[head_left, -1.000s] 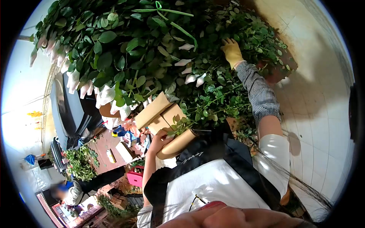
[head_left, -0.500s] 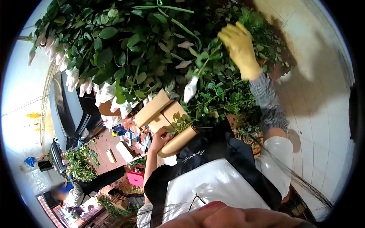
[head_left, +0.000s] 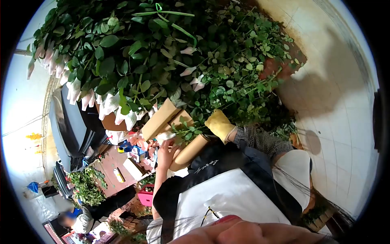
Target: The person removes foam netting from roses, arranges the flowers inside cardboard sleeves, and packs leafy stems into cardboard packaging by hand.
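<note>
My left hand (head_left: 165, 154) is bare and rests at a wrapped flower head, between a cardboard flap (head_left: 160, 118) and a rolled piece of tan cardboard (head_left: 191, 152); its fingers are bent around something white. My right hand (head_left: 219, 125), in a yellow glove, is closed around leafy stems at the right end of the cardboard; the stems in it are mostly hidden. Green leaves (head_left: 187, 132) poke out between the two hands. Beyond them lies a large pile of leafy stems (head_left: 134, 53), with white-netted flower heads (head_left: 109, 105) along its left side.
A pink basket (head_left: 145, 196) stands below left, near a box cutter (head_left: 119, 175) on a reddish surface. Grey-black panels (head_left: 69, 126) stand at the left. Another person (head_left: 82, 221) is at the lower left. Pale tiled floor (head_left: 333, 122) spreads on the right.
My right hand has come down from the leaf pile to the cardboard, bringing a netted flower stem. The flower head is now by my left hand, whose fingers have shifted.
</note>
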### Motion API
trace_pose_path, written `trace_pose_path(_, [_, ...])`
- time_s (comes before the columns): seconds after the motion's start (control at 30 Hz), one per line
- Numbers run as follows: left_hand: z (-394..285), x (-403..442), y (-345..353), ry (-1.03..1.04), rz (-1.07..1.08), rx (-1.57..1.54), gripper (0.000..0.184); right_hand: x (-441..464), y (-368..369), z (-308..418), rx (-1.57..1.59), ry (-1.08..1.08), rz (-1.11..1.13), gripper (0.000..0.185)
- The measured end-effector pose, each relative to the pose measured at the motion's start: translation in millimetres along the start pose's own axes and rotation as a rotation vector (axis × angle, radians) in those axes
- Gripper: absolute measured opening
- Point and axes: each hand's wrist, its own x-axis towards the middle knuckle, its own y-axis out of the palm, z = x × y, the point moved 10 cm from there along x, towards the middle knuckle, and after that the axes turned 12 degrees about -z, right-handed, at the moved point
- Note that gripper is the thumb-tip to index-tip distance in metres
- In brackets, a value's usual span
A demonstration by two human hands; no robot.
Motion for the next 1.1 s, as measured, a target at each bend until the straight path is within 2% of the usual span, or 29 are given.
trace_pose_path(0.03, [12.5,-1.6,7.1,-0.060,0.078,0.047,0.027,2.1,17.8,-7.6,-0.007,0.006,0.001,0.008])
trace_pose_path(0.07, [10.6,-1.3,7.3,-0.056,0.079,0.039,0.027,6.6,35.7,-12.1,0.063,-0.012,-0.124,0.007])
trace_pose_path(0.1, [-2.6,0.6,6.6,0.048,0.087,0.141,0.026,10.7,24.5,-16.7,0.133,-0.035,-0.252,0.008])
trace_pose_path(0.13, [-15.0,1.3,3.4,0.149,0.092,0.251,0.025,12.2,25.9,-24.1,0.130,-0.039,-0.255,0.008])
trace_pose_path(0.17, [-39.1,5.9,-3.3,0.247,0.081,0.401,0.023,11.6,10.9,-21.2,0.144,-0.113,-0.085,0.012])
trace_pose_path(0.23, [-52.6,3.3,-9.6,0.347,0.050,0.500,0.024,11.7,-5.5,-27.7,0.406,-0.064,0.183,0.030])
trace_pose_path(0.27, [-55.1,6.2,-6.8,0.403,0.019,0.536,0.025,11.8,-34.7,-40.2,0.667,-0.132,0.188,0.043])
trace_pose_path(0.3, [-27.8,6.1,2.4,0.267,0.086,0.325,0.028,22.3,-45.4,-63.4,0.953,-0.111,0.039,0.046])
trace_pose_path(0.33, [3.2,2.2,12.3,0.130,0.152,0.113,0.031,30.2,-65.2,-92.8,1.082,0.026,0.116,0.049])
trace_pose_path(0.37, [8.2,1.7,11.0,0.153,0.129,0.085,0.038,40.6,-97.2,-133.5,0.862,0.103,-0.095,0.050])
trace_pose_path(0.4, [5.6,0.7,9.6,0.154,0.132,0.088,0.038,42.0,-90.6,-191.8,0.714,0.364,-0.478,0.044])
trace_pose_path(0.5, [1.7,-0.1,6.6,0.084,0.122,-0.045,0.045,48.8,-41.5,-331.1,-0.243,0.664,-0.591,0.027])
trace_pose_path(0.53, [-1.5,0.3,6.7,0.082,0.124,-0.044,0.045,43.8,-41.2,-343.3,-0.555,0.668,-0.600,0.027])
trace_pose_path(0.6, [-7.7,4.5,0.7,0.071,0.094,0.020,0.051,48.3,-37.9,-359.6,-0.300,0.587,-0.489,0.023])
trace_pose_path(0.67, [2.8,4.2,5.2,0.021,0.089,-0.017,0.055,19.9,-119.1,-344.5,-0.158,0.557,-0.829,0.027])
trace_pose_path(0.7, [10.4,1.7,5.6,0.018,0.073,-0.042,0.056,0.2,-169.5,-325.9,-0.266,0.613,-0.923,0.034])
trace_pose_path(0.73, [15.2,-2.0,4.8,0.017,0.060,-0.065,0.057,-19.3,-206.2,-310.2,-0.314,0.600,-1.013,0.032])
trace_pose_path(0.8, [14.4,-2.0,4.3,0.018,0.064,-0.060,0.058,-36.2,-216.2,-313.3,-0.180,0.508,-1.052,0.030])
trace_pose_path(0.83, [15.6,-1.6,4.6,0.032,0.066,-0.053,0.059,-42.0,-219.2,-308.0,-0.185,0.508,-1.051,0.030])
trace_pose_path(0.9, [16.2,0.0,5.4,0.010,0.059,-0.087,0.058,-43.7,-227.6,-267.2,0.208,0.227,-1.014,0.030])
trace_pose_path(0.93, [14.9,0.6,4.9,0.029,0.059,-0.071,0.061,-37.3,-221.2,-254.0,0.492,0.273,-0.935,0.033])
trace_pose_path(1.0, [21.8,-0.4,6.4,-0.016,0.031,-0.125,0.063,-26.1,-206.8,-183.4,0.373,0.135,-0.740,0.024])
trace_pose_path(1.03, [9.7,0.5,2.3,0.022,0.028,-0.127,0.064,-26.1,-196.0,-143.3,0.382,0.044,-0.771,0.017])
trace_pose_path(1.07, [-3.3,1.5,-3.0,0.061,0.023,-0.127,0.064,-14.9,-161.0,-110.8,0.415,0.092,-0.641,0.011])
trace_pose_path(1.1, [-4.8,0.2,-2.4,0.091,0.038,0.005,0.054,-8.0,-144.7,-70.7,0.313,0.053,-0.548,0.012])
